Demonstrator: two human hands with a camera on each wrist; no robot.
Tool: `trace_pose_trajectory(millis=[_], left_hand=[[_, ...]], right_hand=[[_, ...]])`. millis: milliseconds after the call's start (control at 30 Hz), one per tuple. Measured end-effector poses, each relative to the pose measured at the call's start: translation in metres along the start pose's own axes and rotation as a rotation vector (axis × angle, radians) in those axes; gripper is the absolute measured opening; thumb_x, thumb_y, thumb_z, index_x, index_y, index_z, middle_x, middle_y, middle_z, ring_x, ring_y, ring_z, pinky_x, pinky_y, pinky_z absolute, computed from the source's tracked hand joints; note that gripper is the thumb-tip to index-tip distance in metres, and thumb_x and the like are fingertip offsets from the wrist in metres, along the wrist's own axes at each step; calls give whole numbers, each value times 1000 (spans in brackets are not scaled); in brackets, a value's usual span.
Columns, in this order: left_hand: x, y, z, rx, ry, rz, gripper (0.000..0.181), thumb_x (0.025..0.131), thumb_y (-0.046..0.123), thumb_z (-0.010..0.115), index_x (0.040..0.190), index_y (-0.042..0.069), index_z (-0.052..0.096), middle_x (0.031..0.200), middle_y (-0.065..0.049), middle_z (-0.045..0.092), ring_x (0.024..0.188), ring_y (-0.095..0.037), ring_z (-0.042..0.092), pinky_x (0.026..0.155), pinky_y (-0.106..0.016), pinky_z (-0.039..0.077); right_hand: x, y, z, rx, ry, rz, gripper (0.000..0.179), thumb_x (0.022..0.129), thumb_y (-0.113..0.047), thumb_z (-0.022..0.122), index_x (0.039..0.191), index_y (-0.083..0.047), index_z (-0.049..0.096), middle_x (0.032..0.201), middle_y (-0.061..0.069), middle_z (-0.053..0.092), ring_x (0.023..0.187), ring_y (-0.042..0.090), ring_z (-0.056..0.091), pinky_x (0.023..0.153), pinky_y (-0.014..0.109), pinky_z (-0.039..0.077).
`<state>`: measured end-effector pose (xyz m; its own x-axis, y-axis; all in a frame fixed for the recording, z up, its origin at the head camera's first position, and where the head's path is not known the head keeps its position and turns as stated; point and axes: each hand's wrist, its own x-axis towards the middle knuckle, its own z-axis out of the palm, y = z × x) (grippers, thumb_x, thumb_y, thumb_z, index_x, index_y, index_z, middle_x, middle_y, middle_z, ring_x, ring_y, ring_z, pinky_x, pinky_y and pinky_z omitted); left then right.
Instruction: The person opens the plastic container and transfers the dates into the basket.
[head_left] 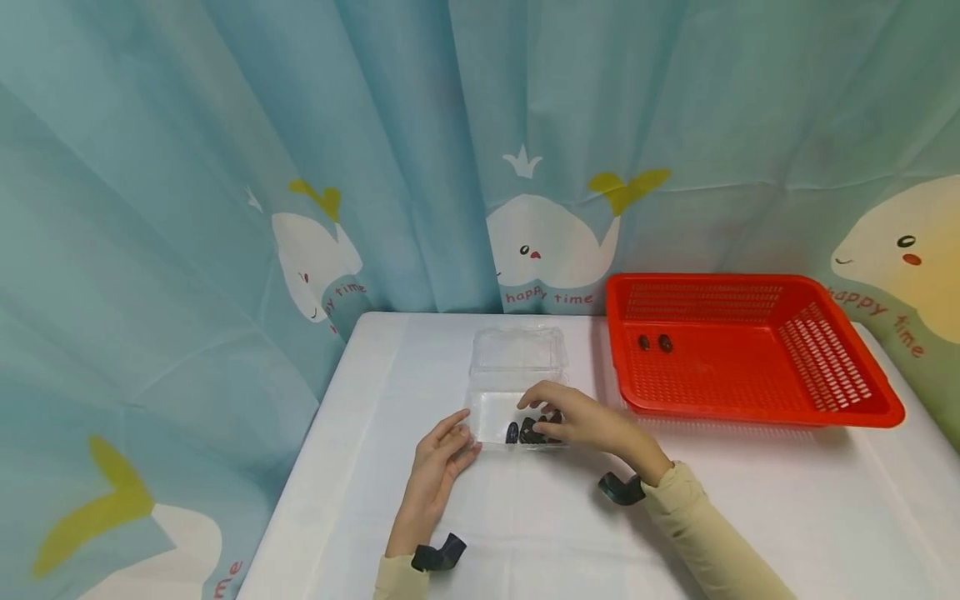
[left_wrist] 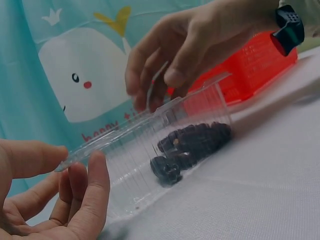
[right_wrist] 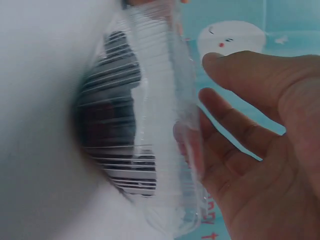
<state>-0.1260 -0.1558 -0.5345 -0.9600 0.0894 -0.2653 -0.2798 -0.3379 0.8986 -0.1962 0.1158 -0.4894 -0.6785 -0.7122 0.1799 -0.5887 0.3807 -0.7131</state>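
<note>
A clear plastic clamshell box (head_left: 491,415) stands on the table with its lid (head_left: 517,348) folded back, away from me. Several dark, bumpy, berry-like fruits (left_wrist: 192,145) lie in its near right part. At the box's left corner my left hand (head_left: 435,462) pinches the rim between thumb and fingers, as the left wrist view shows. My right hand (head_left: 581,419) hovers over the right side of the box, partly covering the fruits. Its thumb and fingers (right_wrist: 240,120) are apart and loosely bent, with nothing visible between them.
A red plastic basket (head_left: 757,414) stands at the right back of the table, with two dark fruits (head_left: 665,342) at its left inside. White cloth covers the table (head_left: 525,533). A blue curtain (head_left: 420,167) with whale prints hangs behind.
</note>
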Motion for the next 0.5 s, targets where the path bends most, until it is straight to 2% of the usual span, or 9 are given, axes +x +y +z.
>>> trace_pose_trajectory(millis=[100, 167, 367, 500], left_hand=[[0, 0, -1, -2, -7, -5, 52, 106, 12, 59, 155, 0, 43, 133, -13, 51, 113, -16, 56, 103, -29, 58], [0, 0, -1, -10, -5, -9, 52, 106, 12, 59, 155, 1, 43, 135, -13, 50, 115, -17, 57, 102, -28, 59], [1, 0, 0, 3, -6, 1, 52, 106, 12, 59, 154, -2, 43, 114, -2, 52, 103, -9, 56, 102, -28, 59], [0, 1, -1, 17, -15, 10, 53, 106, 12, 59, 155, -2, 42, 112, -1, 50, 100, -8, 54, 101, -27, 59]], right_hand=[[4, 0, 4, -74, -51, 4, 30, 94, -3, 74, 123, -4, 67, 121, 13, 70, 108, 31, 66, 98, 44, 59], [7, 0, 6, -122, -82, 8, 28, 95, -4, 74, 122, -5, 68, 121, 10, 70, 109, 29, 65, 100, 42, 57], [10, -4, 7, -206, -136, 13, 29, 94, -6, 76, 122, -7, 70, 122, 8, 71, 115, 28, 65, 104, 45, 56], [14, -5, 8, -250, -180, 31, 33, 93, -8, 77, 125, -8, 70, 126, 6, 70, 120, 27, 64, 106, 45, 56]])
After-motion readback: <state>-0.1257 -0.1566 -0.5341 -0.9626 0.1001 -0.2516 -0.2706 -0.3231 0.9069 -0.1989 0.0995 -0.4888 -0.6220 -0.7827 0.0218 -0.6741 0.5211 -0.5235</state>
